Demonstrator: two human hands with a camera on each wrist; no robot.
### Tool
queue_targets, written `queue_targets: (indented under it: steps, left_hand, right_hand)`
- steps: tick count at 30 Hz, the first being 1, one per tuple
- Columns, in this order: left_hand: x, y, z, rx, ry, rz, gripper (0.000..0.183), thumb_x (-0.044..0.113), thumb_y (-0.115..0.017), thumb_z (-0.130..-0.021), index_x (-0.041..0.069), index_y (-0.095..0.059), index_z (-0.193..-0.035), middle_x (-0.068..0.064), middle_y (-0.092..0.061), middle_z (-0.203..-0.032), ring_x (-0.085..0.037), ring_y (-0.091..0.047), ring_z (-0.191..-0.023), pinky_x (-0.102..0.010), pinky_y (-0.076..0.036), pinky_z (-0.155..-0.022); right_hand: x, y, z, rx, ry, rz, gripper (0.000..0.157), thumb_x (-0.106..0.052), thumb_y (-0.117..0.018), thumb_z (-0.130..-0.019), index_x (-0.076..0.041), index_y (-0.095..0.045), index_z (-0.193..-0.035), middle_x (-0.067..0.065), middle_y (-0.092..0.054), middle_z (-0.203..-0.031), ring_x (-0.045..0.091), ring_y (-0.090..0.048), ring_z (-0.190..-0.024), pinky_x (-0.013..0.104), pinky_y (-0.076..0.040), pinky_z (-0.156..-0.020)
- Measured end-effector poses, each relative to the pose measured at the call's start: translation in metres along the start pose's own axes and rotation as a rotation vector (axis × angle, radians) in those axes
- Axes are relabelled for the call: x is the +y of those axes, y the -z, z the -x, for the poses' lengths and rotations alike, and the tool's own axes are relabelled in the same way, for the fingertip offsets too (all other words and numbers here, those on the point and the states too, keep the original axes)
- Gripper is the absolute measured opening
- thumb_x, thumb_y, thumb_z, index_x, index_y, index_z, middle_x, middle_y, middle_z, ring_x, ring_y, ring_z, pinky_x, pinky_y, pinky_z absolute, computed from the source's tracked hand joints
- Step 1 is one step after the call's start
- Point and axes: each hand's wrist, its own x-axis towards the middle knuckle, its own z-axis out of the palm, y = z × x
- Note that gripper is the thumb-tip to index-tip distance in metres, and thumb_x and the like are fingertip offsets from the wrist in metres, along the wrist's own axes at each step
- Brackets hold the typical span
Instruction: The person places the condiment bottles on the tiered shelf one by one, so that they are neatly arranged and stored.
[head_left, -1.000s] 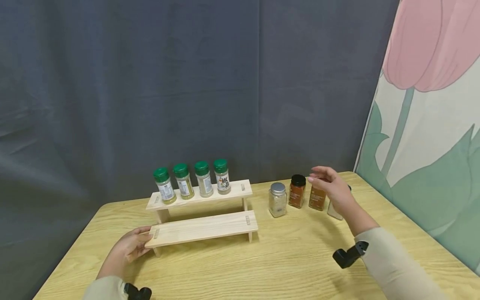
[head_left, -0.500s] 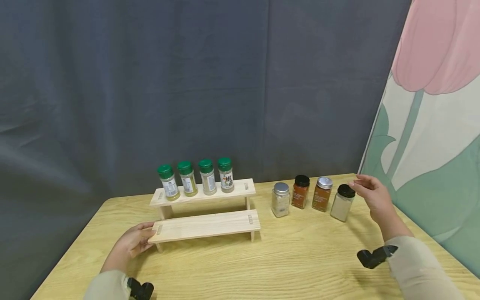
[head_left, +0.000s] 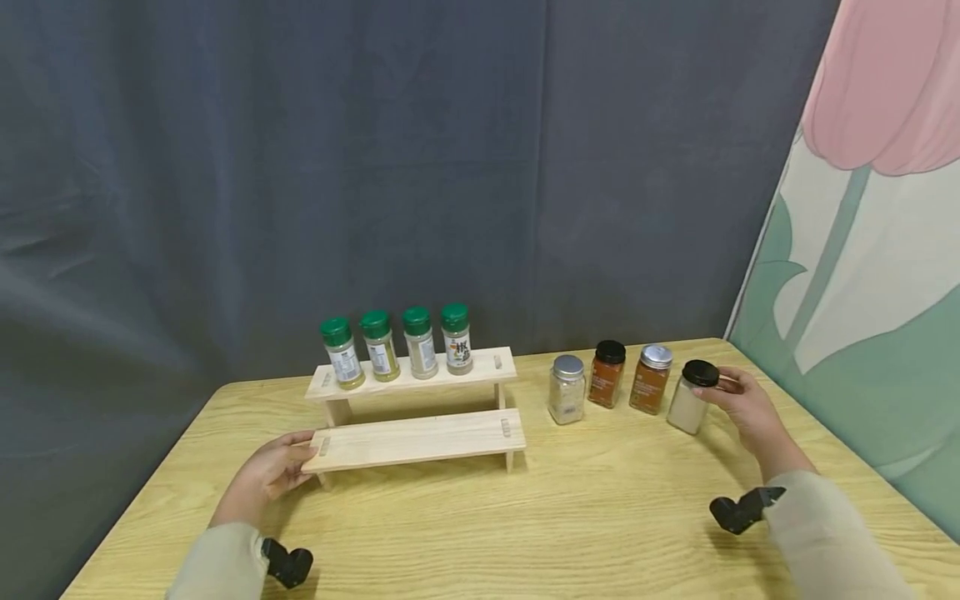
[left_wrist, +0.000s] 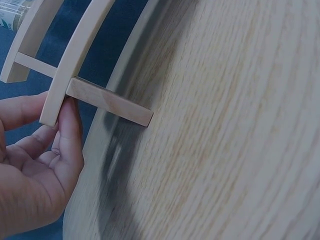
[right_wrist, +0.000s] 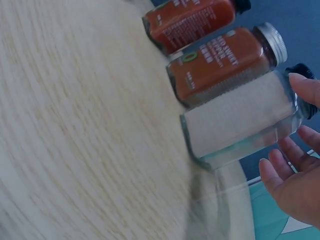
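Note:
My left hand [head_left: 273, 468] grips the left end of the lower tier of a pale two-tier wooden spice rack [head_left: 420, 439], thumb on top and fingers beneath in the left wrist view. Over on the right, my right hand [head_left: 750, 408] holds a clear glass spice jar [head_left: 686, 407] of off-white powder near its black lid. Its thumb [right_wrist: 306, 90] lies against the lid in the right wrist view. That jar stands on the table, slightly tilted in appearance. Beside it are a silver-lidded jar of orange-brown powder [head_left: 649, 386] and a black-lidded red jar [head_left: 606, 382].
Several green-capped spice bottles [head_left: 422, 354] stand in a row on the upper tier. A silver-lidded jar with pale contents [head_left: 567, 396] is at the left of the jar row. Behind the wooden table [head_left: 480, 533] hangs a dark curtain [head_left: 375, 167]; a tulip-printed cloth [head_left: 885, 275] is at right.
My right hand moved right past the jars, then came in onto the off-white powder jar and took hold of it. The left hand stays on the rack; the view shifted slightly.

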Motion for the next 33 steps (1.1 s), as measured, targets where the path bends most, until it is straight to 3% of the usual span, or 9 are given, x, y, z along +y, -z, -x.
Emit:
queue_targets:
  steps: [3, 6, 9, 15, 21, 28, 33]
  left_hand:
    - [0.001, -0.001, 0.0, -0.009, 0.001, -0.002, 0.06, -0.001, -0.051, -0.084, -0.011, -0.015, -0.13, -0.004, -0.053, -0.081, -0.011, -0.057, -0.068, -0.022, -0.047, -0.058]
    - [0.001, -0.002, 0.0, -0.019, -0.001, -0.003, 0.061, 0.0, -0.052, -0.084, -0.011, -0.014, -0.131, -0.004, -0.053, -0.082, -0.011, -0.057, -0.07, -0.023, -0.047, -0.06]
    - [0.001, -0.004, 0.0, -0.022, -0.002, 0.009, 0.062, 0.001, -0.052, -0.084, -0.01, -0.014, -0.131, -0.004, -0.053, -0.083, -0.011, -0.057, -0.071, -0.023, -0.047, -0.062]
    - [0.001, -0.003, 0.002, -0.011, 0.008, -0.001, 0.06, 0.0, -0.051, -0.084, -0.01, -0.015, -0.131, -0.004, -0.053, -0.082, -0.01, -0.057, -0.069, -0.022, -0.047, -0.06]
    - [0.005, -0.001, 0.004, -0.019, 0.005, 0.004, 0.064, 0.003, -0.053, -0.084, -0.01, -0.013, -0.132, -0.004, -0.053, -0.082, -0.01, -0.057, -0.069, -0.022, -0.046, -0.06]
    - [0.005, -0.002, 0.004, -0.034, -0.004, 0.017, 0.064, 0.001, -0.052, -0.084, -0.01, -0.011, -0.132, -0.004, -0.054, -0.082, -0.011, -0.059, -0.07, -0.023, -0.048, -0.062]
    - [0.004, 0.0, 0.003, -0.031, 0.0, 0.01, 0.063, 0.0, -0.051, -0.084, -0.01, -0.011, -0.132, -0.003, -0.054, -0.081, -0.011, -0.058, -0.069, -0.022, -0.048, -0.061]
  right_hand:
    - [0.002, 0.001, 0.0, -0.012, 0.025, -0.019, 0.054, -0.017, -0.063, -0.079, 0.001, -0.033, -0.12, -0.012, -0.044, -0.091, -0.006, -0.044, -0.078, 0.019, -0.036, -0.072]
    - [0.004, 0.0, 0.0, -0.027, 0.049, 0.042, 0.049, -0.017, -0.062, -0.08, 0.002, -0.035, -0.116, -0.014, -0.043, -0.088, -0.005, -0.043, -0.077, 0.018, -0.037, -0.071]
    - [0.007, -0.001, -0.001, -0.002, 0.023, 0.044, 0.048, -0.016, -0.063, -0.079, 0.004, -0.038, -0.113, -0.006, -0.043, -0.089, -0.001, -0.042, -0.077, 0.018, -0.038, -0.069]
    - [0.008, -0.005, -0.001, -0.018, -0.006, 0.116, 0.06, -0.02, -0.061, -0.081, 0.012, -0.029, -0.121, 0.009, -0.039, -0.1, 0.003, -0.04, -0.079, 0.023, -0.039, -0.071]
    - [0.001, -0.006, 0.0, 0.028, 0.042, 0.239, 0.058, -0.023, -0.06, -0.081, 0.011, -0.033, -0.119, 0.005, -0.042, -0.096, 0.004, -0.039, -0.079, 0.022, -0.039, -0.068]
    - [-0.001, -0.003, 0.005, 0.064, 0.026, 0.243, 0.053, -0.028, -0.061, -0.08, 0.006, -0.039, -0.115, 0.002, -0.041, -0.094, 0.013, -0.038, -0.083, 0.031, -0.038, -0.071]
    - [-0.005, -0.004, 0.009, 0.066, 0.001, 0.21, 0.063, -0.032, -0.061, -0.079, 0.005, -0.034, -0.124, 0.005, -0.04, -0.102, 0.014, -0.038, -0.088, 0.036, -0.036, -0.077]
